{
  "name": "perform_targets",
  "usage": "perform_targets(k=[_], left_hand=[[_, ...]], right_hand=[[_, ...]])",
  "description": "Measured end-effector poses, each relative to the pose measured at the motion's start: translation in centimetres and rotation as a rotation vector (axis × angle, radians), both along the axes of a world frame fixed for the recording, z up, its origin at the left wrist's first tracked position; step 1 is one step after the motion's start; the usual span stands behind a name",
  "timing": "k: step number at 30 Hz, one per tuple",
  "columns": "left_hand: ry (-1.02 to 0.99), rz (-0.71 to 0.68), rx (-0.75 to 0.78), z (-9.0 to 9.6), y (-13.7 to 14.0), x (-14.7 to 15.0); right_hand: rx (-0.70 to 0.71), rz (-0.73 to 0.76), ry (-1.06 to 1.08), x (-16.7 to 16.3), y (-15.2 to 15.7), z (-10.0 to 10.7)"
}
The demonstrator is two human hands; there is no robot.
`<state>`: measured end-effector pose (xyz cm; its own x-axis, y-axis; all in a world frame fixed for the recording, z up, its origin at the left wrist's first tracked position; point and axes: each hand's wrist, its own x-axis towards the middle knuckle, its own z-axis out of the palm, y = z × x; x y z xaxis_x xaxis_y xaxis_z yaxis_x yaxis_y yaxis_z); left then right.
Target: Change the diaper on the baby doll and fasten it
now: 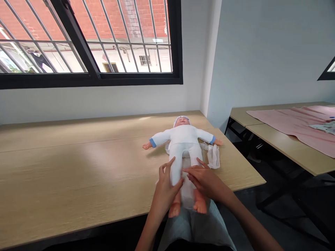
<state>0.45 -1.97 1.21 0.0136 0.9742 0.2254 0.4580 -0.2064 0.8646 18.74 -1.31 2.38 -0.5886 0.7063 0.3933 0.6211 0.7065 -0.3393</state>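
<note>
My left hand (165, 185) has thumb and forefinger spread wide across one white-trousered leg of the baby doll (184, 134); I can't tell whether they grip. My right hand (207, 178) lies over the other leg, fingers pointing inward, their hold unclear to me. Between my hands, a whitish sheet (187, 195) shows. The doll lies face up, feet nearest me, head beyond my fingertips, arms outstretched. Just beyond my right hand sits crumpled white plastic (214, 157); the wooden table (78, 167) spreads left, and farther right lies a pink cloth (290, 120).
</note>
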Motion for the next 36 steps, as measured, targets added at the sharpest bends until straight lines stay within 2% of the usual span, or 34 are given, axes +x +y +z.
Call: perform_targets(k=[3,6,10,13,15,19,22,24,26,30,36], left_hand=[[0.013,0.016,-0.015,-0.1,0.1,-1.8],[-0.026,0.013,-0.104,0.4,0.3,-3.4],[-0.136,-0.080,-0.254,1.2,0.9,-4.3],[-0.185,-0.169,-0.292,1.0,1.3,-4.4],[-0.154,-0.174,-0.239,0.8,1.2,-4.3],[0.038,-0.152,-0.018,0.8,0.8,-4.2],[0.192,-0.206,0.066,1.2,0.7,-4.3],[0.244,-0.246,0.083,1.3,0.9,-4.4],[0.278,-0.271,0.097,1.2,1.2,-4.4],[0.285,-0.289,0.117,0.9,1.8,-3.8],[0.142,-0.131,0.262,1.5,3.7,-2.1]], right_hand=[[-0.040,0.019,-0.057,2.1,0.3,-0.1],[-0.097,0.074,-0.128,4.3,0.4,0.3],[-0.146,0.073,-0.192,5.5,0.3,0.7],[-0.133,0.063,-0.204,5.1,0.0,0.3],[-0.106,0.034,-0.192,4.6,-0.1,-0.2],[-0.109,0.002,-0.074,4.2,-0.2,-1.0],[-0.241,-0.048,0.145,4.7,0.0,-1.4],[-0.360,-0.117,0.319,5.2,0.1,-1.6],[-0.421,-0.152,0.470,5.5,0.4,-2.0],[-0.463,-0.153,0.643,5.3,1.2,-2.8],[-0.527,-0.205,0.799,4.2,2.5,-2.0]])
